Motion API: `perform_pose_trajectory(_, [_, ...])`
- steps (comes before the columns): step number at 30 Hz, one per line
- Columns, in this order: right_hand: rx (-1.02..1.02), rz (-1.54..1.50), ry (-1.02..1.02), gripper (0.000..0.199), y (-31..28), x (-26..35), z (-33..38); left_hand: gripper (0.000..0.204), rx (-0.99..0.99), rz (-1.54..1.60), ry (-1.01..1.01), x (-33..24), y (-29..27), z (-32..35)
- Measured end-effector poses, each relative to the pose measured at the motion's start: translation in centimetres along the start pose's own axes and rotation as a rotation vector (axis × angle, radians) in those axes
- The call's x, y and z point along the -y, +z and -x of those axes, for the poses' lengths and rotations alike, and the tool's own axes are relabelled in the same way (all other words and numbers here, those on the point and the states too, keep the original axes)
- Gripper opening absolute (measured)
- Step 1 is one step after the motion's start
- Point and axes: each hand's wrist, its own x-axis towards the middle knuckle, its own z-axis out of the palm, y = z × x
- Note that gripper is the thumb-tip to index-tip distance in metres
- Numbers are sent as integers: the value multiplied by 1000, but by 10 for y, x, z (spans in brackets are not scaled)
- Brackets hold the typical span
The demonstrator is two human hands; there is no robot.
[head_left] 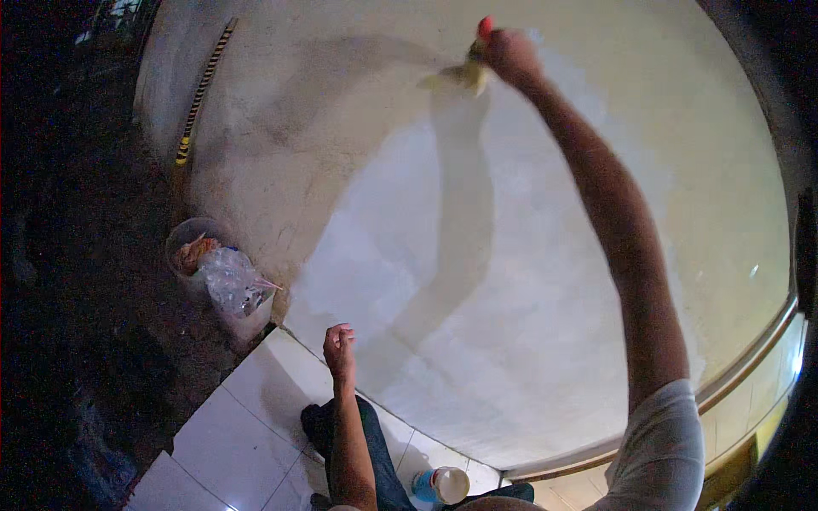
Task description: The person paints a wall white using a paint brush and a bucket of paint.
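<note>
My right hand [511, 58] is raised high against the wall, closed around a paintbrush [475, 77]. A red handle end sticks out above the fist, and the pale bristles point down to the wall, blurred. Below the brush a broad white painted patch [545, 281] spreads over the beige wall [358, 102]. My left hand [340, 345] hangs in front of my left knee with its fingers curled in, and nothing shows in it. Between my legs stands a small can [450, 484] with a blue side and a whitish top.
White tiles [247, 426] cover the floor, ending at dark ground on the left. At the wall's left foot stands a bucket [189, 234] with a clear plastic bag [232, 279] beside it. A black-and-yellow striped pole [203, 94] leans above. A ledge [562, 468] runs along the lower right.
</note>
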Motion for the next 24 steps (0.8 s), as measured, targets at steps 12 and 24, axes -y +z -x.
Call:
perform_pose_trajectory(12, [-31,122,-164,23,-22,-9,18,26,10,-55,-20,16,-9,-10])
perform_pose_trajectory(24, [-242,19,-140,17,-46,-7,24,25,30,-44,-19,17,-1,-4])
